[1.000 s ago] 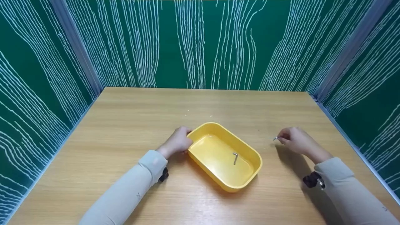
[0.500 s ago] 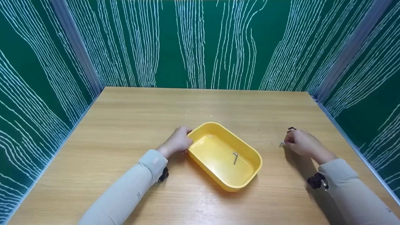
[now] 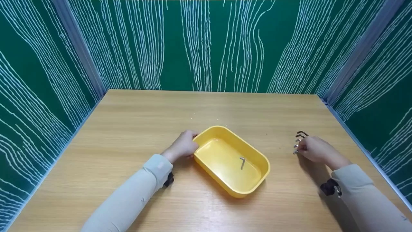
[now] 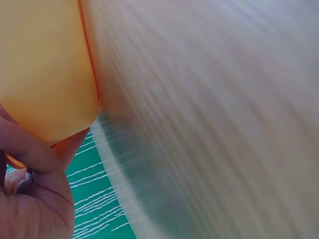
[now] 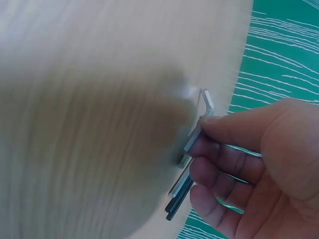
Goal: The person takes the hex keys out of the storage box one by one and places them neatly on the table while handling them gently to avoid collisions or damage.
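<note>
My left hand (image 3: pixel 182 145) grips the left end of a yellow plastic tray (image 3: pixel 222 190), its thumb over the rim. One silver hex key (image 3: pixel 242 163) lies on the tray floor. Right of the tray, my right hand (image 3: pixel 317 149) is low over the table. In the right wrist view its thumb and forefinger pinch a silver hex key (image 5: pixel 194 137). Other hex keys lie in a row beside the fingers, including a dark hex key (image 3: pixel 302 132) at the far end. The hand hides their long arms in the head view. In the left wrist view the tray wall (image 4: pixel 45 74) fills the upper left.
The wooden table (image 3: pixel 145 109) carries a few tiny pale specks (image 3: pixel 217 119) beyond the tray. Green walls (image 3: pixel 173 48) with white wavy lines enclose its back and sides.
My right hand has moved right and a little nearer with the pinched hex key. The row of hex keys, hidden behind the hand before, now shows. Left hand and tray have stayed put.
</note>
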Available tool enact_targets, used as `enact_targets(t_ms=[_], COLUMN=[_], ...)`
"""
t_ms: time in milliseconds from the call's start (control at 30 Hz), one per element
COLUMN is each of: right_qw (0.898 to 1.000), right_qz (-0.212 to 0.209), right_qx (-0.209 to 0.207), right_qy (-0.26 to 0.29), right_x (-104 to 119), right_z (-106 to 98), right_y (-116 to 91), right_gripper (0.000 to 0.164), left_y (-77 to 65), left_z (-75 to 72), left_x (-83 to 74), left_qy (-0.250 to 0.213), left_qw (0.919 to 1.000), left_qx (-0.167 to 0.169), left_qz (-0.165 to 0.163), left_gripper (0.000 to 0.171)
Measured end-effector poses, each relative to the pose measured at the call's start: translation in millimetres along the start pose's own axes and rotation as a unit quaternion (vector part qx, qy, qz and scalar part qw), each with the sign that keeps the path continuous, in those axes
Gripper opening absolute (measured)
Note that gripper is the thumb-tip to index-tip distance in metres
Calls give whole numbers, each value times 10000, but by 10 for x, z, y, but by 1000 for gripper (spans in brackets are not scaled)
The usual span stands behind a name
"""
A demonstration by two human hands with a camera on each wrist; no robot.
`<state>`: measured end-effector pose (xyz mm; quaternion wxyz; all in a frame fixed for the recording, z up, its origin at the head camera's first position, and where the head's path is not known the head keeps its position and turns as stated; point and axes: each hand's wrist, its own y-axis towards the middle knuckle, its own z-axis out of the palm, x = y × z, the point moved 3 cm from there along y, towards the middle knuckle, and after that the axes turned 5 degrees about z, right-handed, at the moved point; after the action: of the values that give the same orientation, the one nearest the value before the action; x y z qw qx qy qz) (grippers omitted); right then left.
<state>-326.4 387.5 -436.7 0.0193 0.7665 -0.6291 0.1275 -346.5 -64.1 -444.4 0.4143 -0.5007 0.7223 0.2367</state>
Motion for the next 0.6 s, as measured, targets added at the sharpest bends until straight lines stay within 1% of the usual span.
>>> enact_targets(t_ms=[67,167,233,367,433,533,600], right_qw=[9997,9990,9989,9992,9990,9982,9980], right_qz=[197,379,415,375,425,559,573], right_qx=[133,186,163,-40,-120,-167,-267], right_qy=[44,112,131,119,115,124,89], right_x=[-20,-38,-43,-20,4,57,101], right_z=[11,29,34,8,-24,-89,-130], right_y=[-2,-6,-9,-21,-26,-24,-20], right_gripper=[10,10,10,10,15,30,37], left_y=[5,12,13,13,12,12,9], left_z=[8,14,14,14,14,11,11], left_x=[1,4,6,4,6,7,7], left_qy=[-24,-28,-30,-32,-23,8,-14], left_qw=[10000,10000,10000,10000,10000,10000,10000], left_qx=[-3,3,8,21,37,42,37], left_qz=[-11,-11,-16,1,-20,-33,40], left_gripper=[40,42,42,42,42,41,42])
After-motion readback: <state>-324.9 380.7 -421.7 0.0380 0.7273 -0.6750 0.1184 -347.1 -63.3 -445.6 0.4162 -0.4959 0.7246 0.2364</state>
